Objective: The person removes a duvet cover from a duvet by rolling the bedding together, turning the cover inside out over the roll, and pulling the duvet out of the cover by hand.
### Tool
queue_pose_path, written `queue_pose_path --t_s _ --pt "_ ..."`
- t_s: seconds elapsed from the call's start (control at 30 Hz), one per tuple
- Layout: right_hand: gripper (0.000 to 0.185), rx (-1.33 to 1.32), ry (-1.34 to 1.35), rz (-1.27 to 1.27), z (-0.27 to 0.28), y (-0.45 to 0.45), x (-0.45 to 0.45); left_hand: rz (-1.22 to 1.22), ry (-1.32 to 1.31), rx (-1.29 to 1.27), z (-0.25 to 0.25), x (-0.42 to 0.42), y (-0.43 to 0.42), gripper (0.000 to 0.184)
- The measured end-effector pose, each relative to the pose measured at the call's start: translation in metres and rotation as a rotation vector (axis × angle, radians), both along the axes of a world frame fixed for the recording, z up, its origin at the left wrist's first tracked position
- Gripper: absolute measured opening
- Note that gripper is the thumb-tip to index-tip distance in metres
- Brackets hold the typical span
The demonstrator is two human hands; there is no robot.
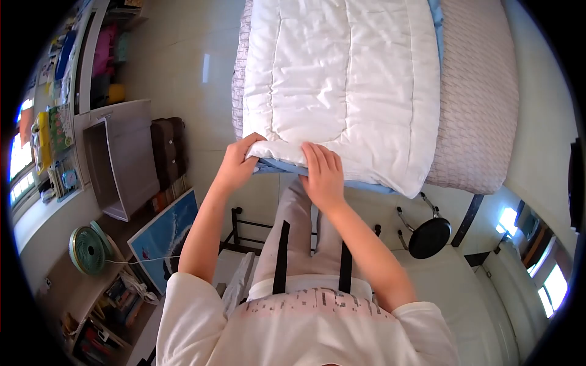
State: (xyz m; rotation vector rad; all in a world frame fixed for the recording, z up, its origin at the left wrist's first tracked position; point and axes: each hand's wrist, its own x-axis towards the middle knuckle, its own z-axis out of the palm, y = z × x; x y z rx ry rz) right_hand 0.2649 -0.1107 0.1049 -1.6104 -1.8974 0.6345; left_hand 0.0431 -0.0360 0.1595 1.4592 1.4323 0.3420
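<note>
A white quilt (342,79) with stitched lines lies spread over the bed, its near edge hanging toward me. Under that edge a blue cloth (366,185) shows, and more blue peeks out along the right side. My left hand (237,163) grips the quilt's near left corner, fingers on top and thumb below. Farther right, my right hand (322,175) pinches the same near edge, fingertips over the white fabric and the thumb hidden beneath. Between the hands the edge is slightly bunched, with the blue cloth folded under it.
The patterned grey mattress (476,91) extends to the right. A black round stool (429,238) stands near the bed's right corner. To my left are an open cabinet door (131,158), a blue picture panel (168,235) and a green fan (90,249) with a cord.
</note>
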Motion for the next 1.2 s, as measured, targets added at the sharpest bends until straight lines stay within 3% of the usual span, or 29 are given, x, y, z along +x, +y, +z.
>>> queue_pose_path --t_s 0.13,0.23,0.27,0.33,0.5,0.57,0.63,0.7,0.77,0.93,1.03,1.07,1.13,1.17,1.2 --pt "0.059 0.054 -0.055 -0.034 -0.02 0.003 0.018 0.096 -0.004 -0.048 0.016 0.002 -0.005 0.036" --pt "0.051 0.028 -0.223 -0.129 -0.038 -0.02 0.086 0.0 0.096 0.16 0.009 -0.011 -0.015 0.043" --pt "0.052 -0.01 -0.271 -0.19 -0.047 -0.033 0.114 -0.009 0.085 0.166 0.004 -0.015 -0.021 0.043" --pt "0.052 -0.066 -0.397 -0.304 -0.068 -0.065 0.176 -0.094 0.213 0.416 -0.012 -0.02 -0.038 0.046" --pt "0.05 0.003 -0.574 -0.445 -0.072 -0.115 0.263 -0.062 0.26 0.478 -0.063 -0.023 -0.074 0.045" --pt "0.045 -0.15 -0.318 -0.535 -0.068 -0.127 0.278 -0.081 0.373 0.454 -0.074 -0.026 -0.087 0.042" --pt "0.036 -0.105 -0.206 -0.605 -0.076 -0.122 0.282 -0.03 0.369 0.375 -0.073 -0.031 -0.082 0.037" --pt "0.024 -0.295 -0.041 -0.821 -0.07 -0.119 0.294 0.018 0.355 0.292 -0.067 -0.031 -0.076 0.032" --pt "0.018 -0.27 0.082 -0.85 -0.068 -0.113 0.301 0.133 0.422 0.024 -0.058 -0.03 -0.066 0.027" --pt "0.017 -0.6 0.766 -1.109 -0.082 -0.073 0.318 0.255 0.298 0.063 -0.1 -0.038 -0.042 0.037" --pt "0.026 -0.478 0.808 -1.069 -0.077 -0.033 0.319 0.37 0.231 0.208 -0.129 -0.051 -0.01 0.04" --pt "0.026 -0.469 0.81 -1.067 -0.07 -0.018 0.32 0.472 0.187 0.146 -0.135 -0.054 0.0 0.037" --pt "0.03 -0.566 0.783 -1.02 -0.063 0.006 0.325 0.581 0.152 0.084 -0.112 -0.037 0.018 0.034" --pt "0.03 -0.568 0.785 -1.006 -0.068 0.017 0.329 0.538 0.276 0.217 -0.106 -0.024 0.022 0.028" --pt "0.031 -0.464 0.586 -0.896 -0.085 0.02 0.335 0.491 0.406 0.345 -0.099 -0.016 0.021 0.024"
